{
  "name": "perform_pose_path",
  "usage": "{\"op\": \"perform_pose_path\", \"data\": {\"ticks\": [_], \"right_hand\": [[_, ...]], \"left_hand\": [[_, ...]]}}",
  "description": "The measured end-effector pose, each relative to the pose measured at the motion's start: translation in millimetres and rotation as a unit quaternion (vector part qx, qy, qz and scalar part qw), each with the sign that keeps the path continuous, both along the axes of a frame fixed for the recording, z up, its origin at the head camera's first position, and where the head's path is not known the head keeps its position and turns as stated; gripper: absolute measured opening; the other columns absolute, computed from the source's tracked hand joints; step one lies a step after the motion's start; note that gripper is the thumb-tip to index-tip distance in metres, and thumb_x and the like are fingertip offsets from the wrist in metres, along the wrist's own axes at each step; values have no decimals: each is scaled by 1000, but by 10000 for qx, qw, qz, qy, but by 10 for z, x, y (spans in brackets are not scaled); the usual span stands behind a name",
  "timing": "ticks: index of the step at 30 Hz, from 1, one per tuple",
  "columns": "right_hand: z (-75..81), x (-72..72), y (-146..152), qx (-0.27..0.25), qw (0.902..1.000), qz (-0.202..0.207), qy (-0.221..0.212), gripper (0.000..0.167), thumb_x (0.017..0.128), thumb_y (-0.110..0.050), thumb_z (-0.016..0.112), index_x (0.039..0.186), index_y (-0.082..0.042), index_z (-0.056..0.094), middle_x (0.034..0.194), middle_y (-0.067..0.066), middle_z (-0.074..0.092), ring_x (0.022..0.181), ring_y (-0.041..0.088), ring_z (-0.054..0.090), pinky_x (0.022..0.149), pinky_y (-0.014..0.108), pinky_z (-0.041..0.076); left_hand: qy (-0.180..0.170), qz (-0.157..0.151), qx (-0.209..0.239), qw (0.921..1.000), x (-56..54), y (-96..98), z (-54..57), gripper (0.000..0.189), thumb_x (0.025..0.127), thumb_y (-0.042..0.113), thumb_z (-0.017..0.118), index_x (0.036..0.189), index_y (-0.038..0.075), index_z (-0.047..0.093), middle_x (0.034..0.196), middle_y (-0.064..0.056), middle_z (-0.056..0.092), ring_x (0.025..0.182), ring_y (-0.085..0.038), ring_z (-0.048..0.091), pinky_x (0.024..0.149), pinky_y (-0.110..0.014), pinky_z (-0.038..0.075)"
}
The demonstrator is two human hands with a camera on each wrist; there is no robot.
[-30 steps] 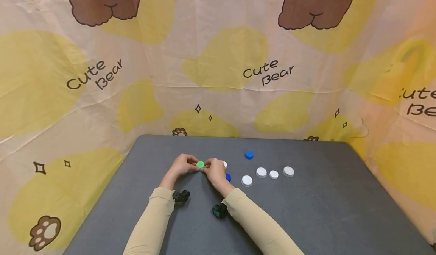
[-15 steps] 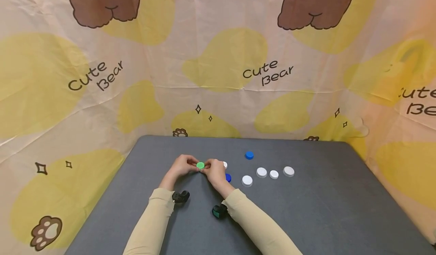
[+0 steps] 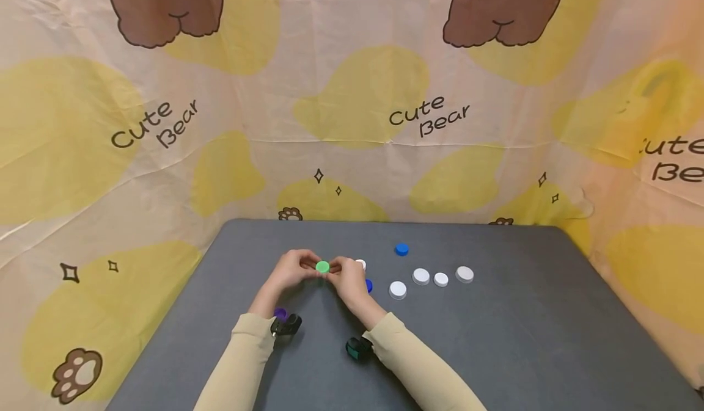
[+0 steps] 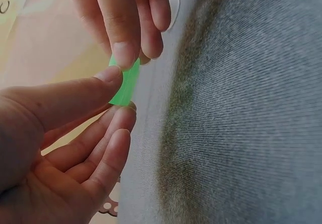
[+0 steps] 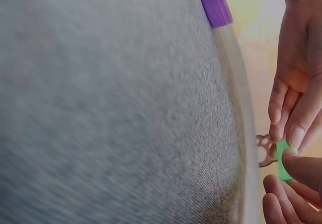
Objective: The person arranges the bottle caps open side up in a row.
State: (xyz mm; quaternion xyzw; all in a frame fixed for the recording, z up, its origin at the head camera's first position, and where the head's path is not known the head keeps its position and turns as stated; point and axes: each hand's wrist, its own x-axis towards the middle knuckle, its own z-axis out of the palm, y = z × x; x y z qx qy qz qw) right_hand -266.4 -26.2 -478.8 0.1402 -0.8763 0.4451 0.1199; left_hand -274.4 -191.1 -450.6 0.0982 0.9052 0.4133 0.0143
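Main item: one small round green plastic cap [image 3: 322, 267], just below centre of the head frame, between both hands, apparently raised off the grey cloth-textured worktop [image 3: 511, 344].

Grip, left hand [image 3: 291, 269]: thumb and fingers pinching the cap at its left side. Grip, right hand [image 3: 350, 281]: fingertips pinching the same cap from the right.

Step in hand, by judgement: a shared two-handed hold. Any next move would seem to call for one hand keeping its pinch while the other eases off.

Surroundings: a white round cap [image 3: 360, 265] and a dark blue round cap [image 3: 369, 286], both partly hidden by the right hand; a purple plastic cap [image 3: 280, 314] near the left wrist.

Edges and room: far worktop edge beyond the hands, against the patterned fabric backdrop [image 3: 352, 105]; left edge slanting to lower left; widest room at lower right.
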Motion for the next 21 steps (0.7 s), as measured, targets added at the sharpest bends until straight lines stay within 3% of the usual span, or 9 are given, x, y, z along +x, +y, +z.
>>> {"op": "perform_pose_path", "data": {"ticks": [21], "right_hand": [[47, 287, 113, -460, 9976, 517, 39, 22, 75, -14, 80, 91, -1, 72, 80, 10, 73, 71, 15, 70, 60, 17, 51]], "left_hand": [[172, -358, 24, 9992, 358, -15, 44, 23, 81, 20, 76, 102, 13, 71, 91, -2, 70, 80, -14, 65, 69, -30, 52]]}}
